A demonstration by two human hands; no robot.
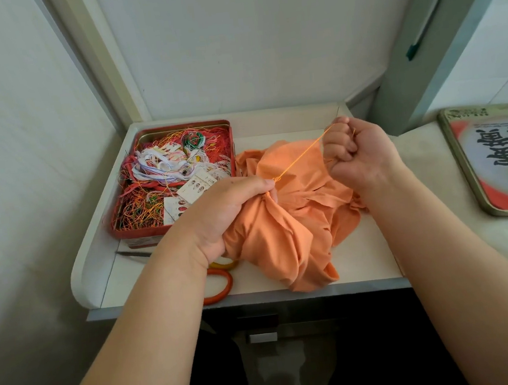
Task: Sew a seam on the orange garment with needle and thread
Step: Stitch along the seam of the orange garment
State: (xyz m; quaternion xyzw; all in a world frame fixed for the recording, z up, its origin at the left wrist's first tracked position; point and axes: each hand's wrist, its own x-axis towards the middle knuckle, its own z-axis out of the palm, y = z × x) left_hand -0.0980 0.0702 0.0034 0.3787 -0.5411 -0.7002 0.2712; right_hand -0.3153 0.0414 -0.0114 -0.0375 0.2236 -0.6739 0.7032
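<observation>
From the head view, you are looking down at a small white tabletop with a raised rounded rim [81, 273], set into a corner of pale wall panels; a grey post rises at the right, and a cream counter continues beyond it. Under the front edge the space is dark.

At the back left of the table sits an open red metal tin [156, 230] crammed with tangled threads in many colours and a few small printed cards. Just in front of the tin, orange-handled scissors [221, 285] lie mostly under your left forearm; only a dark blade tip and the loops show. On the counter to the right, a rectangular printed tin lid [494, 164] is cut off by the picture's edge.

The crumpled orange cotton garment [285, 236] lies in the middle of the table. Your left hand [217, 215] grips a bunch of it, thumb pressed near the stitch. Your right hand [356, 150] is closed in a fist, raised over the garment's far side, pulling a taut orange thread [300, 156] that runs diagonally down to the cloth beside your left thumb. The needle is not clear enough to make out.
</observation>
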